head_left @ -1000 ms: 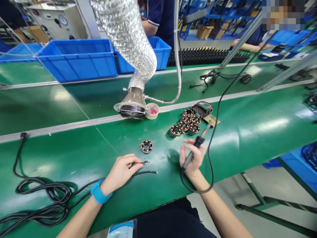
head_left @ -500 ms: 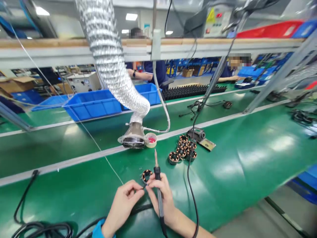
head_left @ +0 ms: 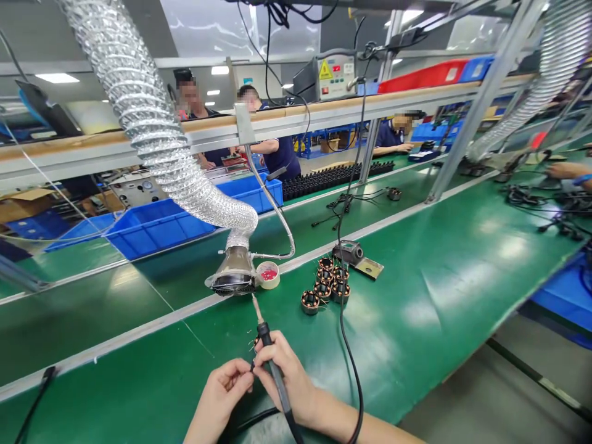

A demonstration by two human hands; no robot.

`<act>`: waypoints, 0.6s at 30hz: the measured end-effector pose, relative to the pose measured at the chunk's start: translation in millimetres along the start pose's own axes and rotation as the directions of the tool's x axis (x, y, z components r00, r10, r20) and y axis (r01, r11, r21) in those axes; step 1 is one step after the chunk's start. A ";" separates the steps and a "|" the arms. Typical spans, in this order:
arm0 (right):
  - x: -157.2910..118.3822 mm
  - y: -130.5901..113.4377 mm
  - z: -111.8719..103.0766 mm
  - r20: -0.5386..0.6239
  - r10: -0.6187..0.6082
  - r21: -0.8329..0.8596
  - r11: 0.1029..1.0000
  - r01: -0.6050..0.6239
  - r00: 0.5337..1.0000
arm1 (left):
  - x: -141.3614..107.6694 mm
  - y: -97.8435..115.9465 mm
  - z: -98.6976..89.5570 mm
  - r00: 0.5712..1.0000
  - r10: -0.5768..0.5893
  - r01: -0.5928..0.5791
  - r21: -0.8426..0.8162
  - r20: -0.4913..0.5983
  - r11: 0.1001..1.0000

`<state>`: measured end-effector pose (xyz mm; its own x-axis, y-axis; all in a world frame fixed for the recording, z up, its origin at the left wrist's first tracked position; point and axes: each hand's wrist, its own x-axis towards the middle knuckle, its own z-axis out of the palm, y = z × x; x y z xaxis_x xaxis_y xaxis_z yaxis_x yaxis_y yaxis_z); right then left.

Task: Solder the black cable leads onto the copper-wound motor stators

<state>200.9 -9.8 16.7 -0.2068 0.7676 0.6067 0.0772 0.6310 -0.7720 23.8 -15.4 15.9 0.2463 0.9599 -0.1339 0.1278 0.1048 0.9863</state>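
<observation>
My left hand (head_left: 225, 390) pinches the end of a black cable near the bottom centre. Close beside it, my right hand (head_left: 287, 377) holds a soldering iron (head_left: 274, 364), its tip pointing up and away, while thumb and finger meet at the same cable end. A small copper-wound coil (head_left: 256, 341) sits just beyond the fingers, mostly hidden behind the iron and right hand. Farther right, several wound coils (head_left: 322, 290) stand grouped on the green mat (head_left: 393, 320). The fine wires between my fingertips are too small to make out.
A fume hood (head_left: 235, 271) on a silver duct (head_left: 161, 142) hangs ahead, beside a round tub (head_left: 268, 275). An iron stand (head_left: 358, 256) is behind the coils. A black cord (head_left: 343, 320) hangs at right. Blue bins (head_left: 161, 225) and people are beyond.
The camera view has turned and tilted up, shifting the bench leftward. My hands remain together at the cable end, and the coil beyond them is now more hidden.
</observation>
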 end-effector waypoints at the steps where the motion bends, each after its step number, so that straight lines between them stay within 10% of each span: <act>1: 0.6 0.0 -0.9 0.016 0.001 0.009 1.000 -0.001 1.000 | 0.7 -1.0 -1.2 1.000 -0.022 0.022 -0.004 0.018 1.000; 18: 1.6 6.4 1.2 -0.097 0.065 0.072 0.996 -0.058 0.993 | 18.9 15.4 -1.1 0.991 -0.122 0.124 -0.054 0.047 0.991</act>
<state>200.0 -4.7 12.5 -0.1053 0.8143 0.5708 0.0185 0.5755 -0.8176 29.4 4.6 28.7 0.2741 0.9267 -0.2572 0.1051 0.2370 0.9658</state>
